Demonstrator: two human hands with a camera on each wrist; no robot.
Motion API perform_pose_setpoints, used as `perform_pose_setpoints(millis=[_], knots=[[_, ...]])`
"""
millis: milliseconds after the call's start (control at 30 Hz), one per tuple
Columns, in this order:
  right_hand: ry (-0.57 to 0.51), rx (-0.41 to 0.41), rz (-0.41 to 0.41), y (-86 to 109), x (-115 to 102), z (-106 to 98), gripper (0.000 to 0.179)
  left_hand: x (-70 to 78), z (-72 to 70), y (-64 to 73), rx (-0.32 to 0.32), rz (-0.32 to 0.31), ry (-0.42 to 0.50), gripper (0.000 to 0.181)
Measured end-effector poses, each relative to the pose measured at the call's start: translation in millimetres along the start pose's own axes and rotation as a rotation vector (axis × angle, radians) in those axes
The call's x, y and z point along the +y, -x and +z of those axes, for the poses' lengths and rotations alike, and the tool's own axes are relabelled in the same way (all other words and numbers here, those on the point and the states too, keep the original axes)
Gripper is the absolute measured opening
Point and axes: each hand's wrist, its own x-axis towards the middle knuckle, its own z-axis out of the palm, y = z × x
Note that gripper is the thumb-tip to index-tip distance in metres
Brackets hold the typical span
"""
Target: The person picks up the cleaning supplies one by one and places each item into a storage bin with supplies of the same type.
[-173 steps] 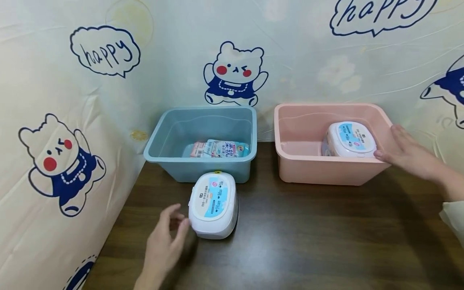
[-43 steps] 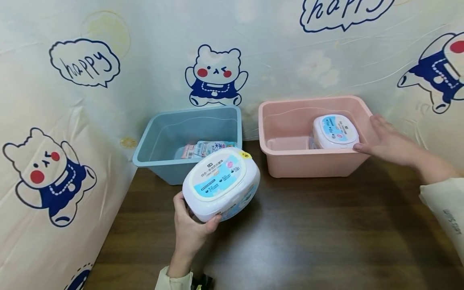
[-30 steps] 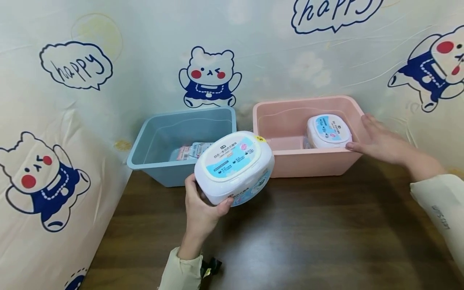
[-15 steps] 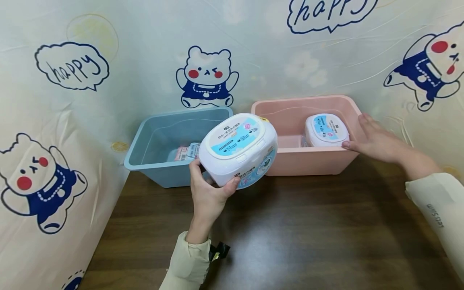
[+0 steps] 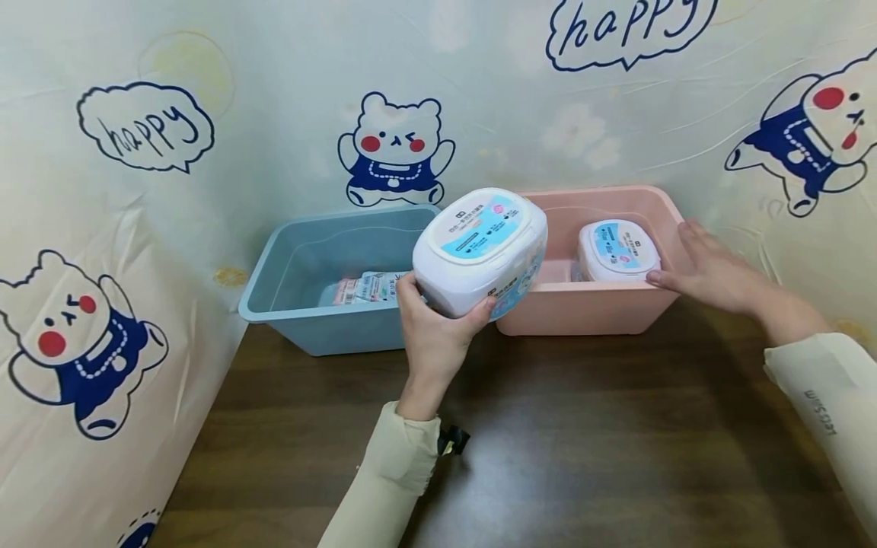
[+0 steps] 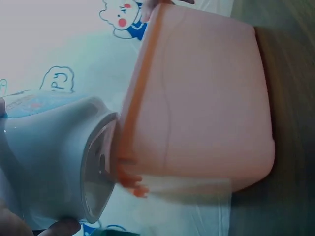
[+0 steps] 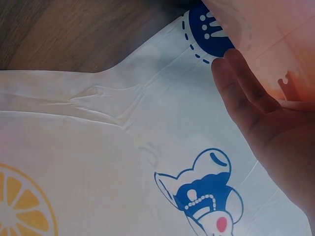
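Note:
My left hand (image 5: 437,339) holds a white lidded plastic tub (image 5: 473,262) with a blue-and-white label, raised and tilted, fingers and thumb around its lower end. It overlaps the left end of the pink bin (image 5: 582,310) in the head view; the left wrist view has the tub (image 6: 49,152) beside the bin's rim. A similar white tub (image 5: 619,253) sits inside that bin at the right. My right hand (image 5: 729,278) grips the bin's right rim, thumb over the edge near the front corner, fingers (image 7: 241,93) lying along the outer wall.
To the left stands a blue bin (image 5: 342,331) with small printed packets (image 5: 370,288) in it. Both bins are on a dark wooden table (image 5: 589,441), against a pale sheet (image 5: 274,114) with bear drawings that hangs behind and at the left.
Earlier the tub stood on the table before the blue bin, with my left hand beside it. Now it is lifted and carried right and up, towards the pink bin. My right hand stays at the bin's rim.

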Motion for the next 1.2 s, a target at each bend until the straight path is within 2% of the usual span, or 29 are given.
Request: perform_pose_setpoints(millis=[200, 367, 633, 933, 1100, 1200], knots=[[-0.004, -0.004, 0.006, -0.5, 0.4, 2.0, 0.115, 0.2, 24.7, -7.4, -0.020, -0.049, -0.013, 0.093], [-0.005, 0.006, 0.019, 1.4, 0.0, 0.6, 0.117, 2.7, 43.6, -19.4, -0.022, -0.080, -0.013, 0.094], [-0.019, 0.007, 0.037, 0.4, 0.0, 2.0, 0.119, 3.7, 72.9, -39.8, -0.017, -0.084, -0.068, 0.096], [-0.027, 0.026, 0.039, 0.8, -5.1, -0.9, 0.119, 7.2, 101.3, -49.8, -0.022, -0.128, -0.098, 0.100], [-0.039, 0.023, 0.033, 0.2, -4.7, -0.7, 0.119, 4.2, 116.8, -51.1, -0.020, -0.130, -0.159, 0.112], [-0.040, 0.019, 0.036, 1.3, -2.5, 0.7, 0.120, 2.5, 125.6, -49.8, -0.013, -0.134, -0.246, 0.113]])
